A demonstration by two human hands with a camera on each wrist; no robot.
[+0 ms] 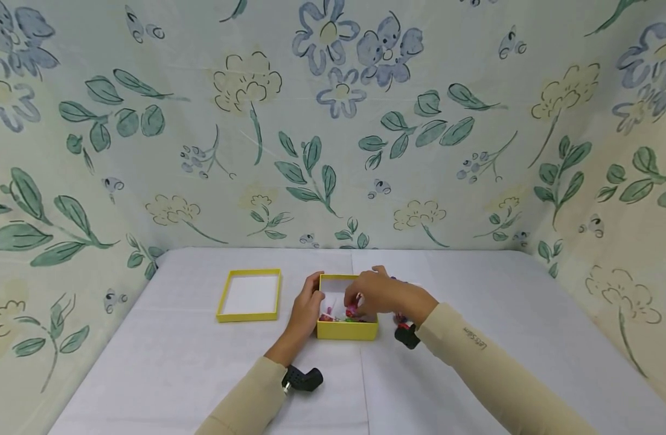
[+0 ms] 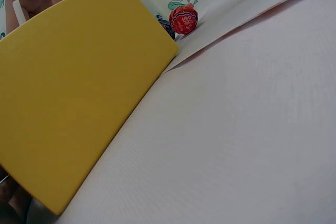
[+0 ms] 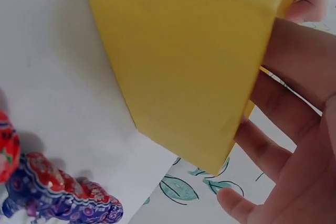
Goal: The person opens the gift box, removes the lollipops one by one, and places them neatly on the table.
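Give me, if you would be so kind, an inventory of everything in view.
Box: 1, yellow with white inside, mid-table, open.
Lid: 1, yellow rim, white inside, left of the box.
Boxed lollipops: too hidden to count, red, pink and green showing, inside the box.
Loose lollipops: several, partly hidden, red and purple, right of the box.
Cloth: at least 1, white, over the table.
Backdrop: at least 1, pale floral, behind and at both sides.
Wrist cameras: 2, black, one per wrist.
Sleeves: 2, beige, on the forearms.
Left hand: 1, bare, holding the box's left side.
Right hand: 1, bare, pinching a boxed lollipop.
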